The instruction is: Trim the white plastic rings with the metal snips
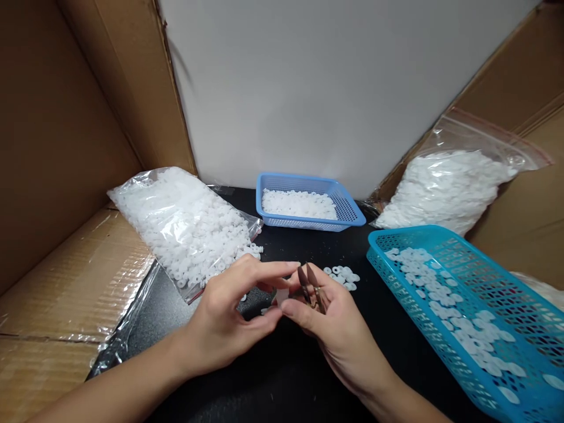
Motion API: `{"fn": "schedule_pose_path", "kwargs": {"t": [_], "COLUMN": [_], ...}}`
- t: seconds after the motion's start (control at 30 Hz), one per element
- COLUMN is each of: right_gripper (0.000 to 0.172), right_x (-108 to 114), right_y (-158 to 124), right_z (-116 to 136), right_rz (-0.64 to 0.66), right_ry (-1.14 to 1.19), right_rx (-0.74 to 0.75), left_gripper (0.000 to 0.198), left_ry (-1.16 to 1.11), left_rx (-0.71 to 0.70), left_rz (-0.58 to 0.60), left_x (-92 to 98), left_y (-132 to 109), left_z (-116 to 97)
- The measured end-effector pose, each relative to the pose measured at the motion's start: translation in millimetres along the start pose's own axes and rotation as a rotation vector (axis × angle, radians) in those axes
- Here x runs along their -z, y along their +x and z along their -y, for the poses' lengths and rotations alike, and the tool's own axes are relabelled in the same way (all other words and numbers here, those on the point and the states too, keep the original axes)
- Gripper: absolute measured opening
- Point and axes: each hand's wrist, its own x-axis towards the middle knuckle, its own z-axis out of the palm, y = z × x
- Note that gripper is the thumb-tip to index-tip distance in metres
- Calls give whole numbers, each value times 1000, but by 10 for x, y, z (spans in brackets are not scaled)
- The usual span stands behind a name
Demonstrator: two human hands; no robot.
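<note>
One blue basket [308, 222] and one turquoise basket [484, 270] hold white pieces [299, 205].

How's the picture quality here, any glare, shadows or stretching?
Head view: bright glare on the left bag; head view: faint shadow on the white panel, dim cardboard at upper left; head view: teal basket looks stretched toward the right edge, and the white piece between the hands shows little detail.

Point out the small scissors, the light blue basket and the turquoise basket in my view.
Small scissors [312, 276]: head view, on one of the blades.
Light blue basket [304, 221]: head view, on the near rim.
Turquoise basket [408, 301]: head view, on the left side wall.
</note>
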Motion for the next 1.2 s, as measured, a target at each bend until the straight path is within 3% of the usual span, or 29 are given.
{"fn": "schedule_pose_path", "kwargs": {"t": [0.13, 0.23, 0.3, 0.37, 0.47, 0.53, 0.63, 0.83, 0.93, 1.0, 1.1, 1.2], "right_gripper": [41, 38, 27, 14, 4, 9, 9, 18, 14, 16, 37, 39], "right_x": [-3, 32, 78, 134, 217, 262, 307, 302, 299, 326, 392, 425], "right_y": [22, 45, 57, 67, 77, 81, 82, 79, 87, 101, 122, 109], "right_z": [-40, 0, 62, 128, 185, 189, 173, 173, 227, 277, 312, 242], "right_rz": [-30, -15, 19, 53, 150, 223, 287, 339, 358, 276, 44, -115], "right_ry": [140, 66, -95, -267, -419, -472, -502, -489, -470, -468, -530, -653], "right_rx": [-205, -175, -63, 90, 338, 448, 521, 562, 568, 547, 511, 613], "left_gripper": [59, 66, 75, 74, 66, 68, 78, 85, 78, 67, 55, 52], "left_ry": [212, 170, -61, -391, -776, -870, -903, -961, -987, -1016, -1049, -1076], "left_rx": [-224, -253, -56, 276, 684, 832, 936, 975, 958, 922, 879, 836], "left_rz": [-59, -50, -67, -77, 25, 68, 100, 159, 143, 101, 36, -30], "left_x": [-45, -49, -36, -20, -4, 2, 11, 24, 3, -25, -68, -91], "left_y": [-40, -70, -69, -44, 19, 56, 80, 49, 36, 34, 32, 21], "left_z": [132, 185, 182, 163, 137, 128, 114, 73, 59, 53, 46, 44]}}
